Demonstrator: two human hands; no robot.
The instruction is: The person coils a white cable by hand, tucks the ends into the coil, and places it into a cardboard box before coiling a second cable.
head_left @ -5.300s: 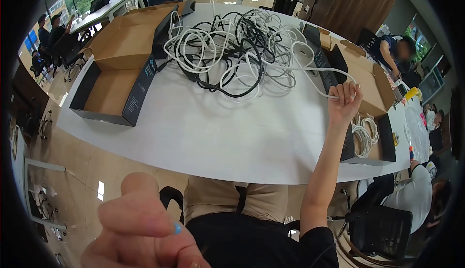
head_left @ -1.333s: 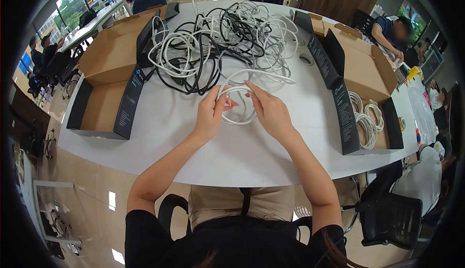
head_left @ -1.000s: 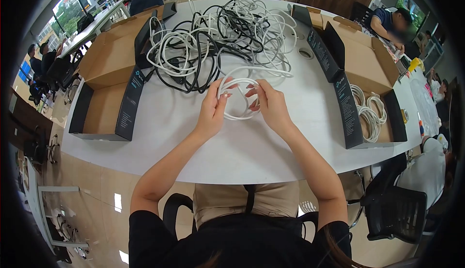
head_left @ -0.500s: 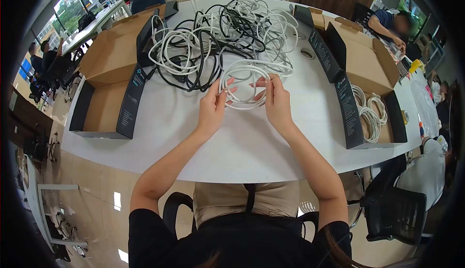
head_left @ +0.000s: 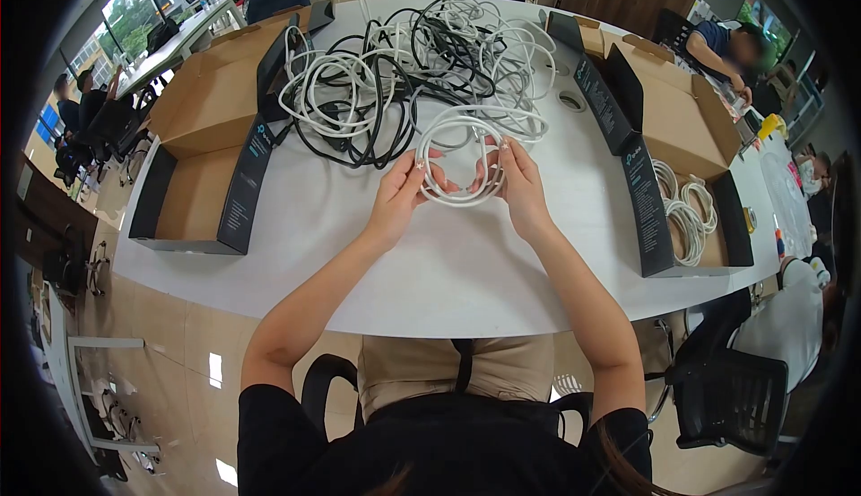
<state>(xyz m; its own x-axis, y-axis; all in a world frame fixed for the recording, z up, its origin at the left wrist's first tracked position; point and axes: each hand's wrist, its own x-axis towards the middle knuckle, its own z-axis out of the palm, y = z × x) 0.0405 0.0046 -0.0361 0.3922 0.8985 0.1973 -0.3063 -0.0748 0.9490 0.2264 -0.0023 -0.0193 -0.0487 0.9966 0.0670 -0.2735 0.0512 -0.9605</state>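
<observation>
A coiled white cable (head_left: 453, 200) is held in front of me, close over the near side of a tangled cable pile. My left hand (head_left: 400, 193) grips the left side of the coil, thumb on top and fingers inside the loop. On the opposite side my right hand (head_left: 520, 187) pinches the coil in the same way, its fingers curled through the ring. Just beyond my hands lies the tangle of white and black cables (head_left: 386, 92), which the coil partly overlaps in this view.
An open black cardboard box (head_left: 238, 195) stands on the table's left. On the right, a second open box (head_left: 641, 200) holds several coiled white cables (head_left: 689, 222). A tape roll (head_left: 570, 100) lies near it. A person (head_left: 717, 52) sits at the far right.
The coil has become narrower and rounder between my hands. My right hand has shifted slightly to the right and its grip has changed a little; the boxes stay where they were.
</observation>
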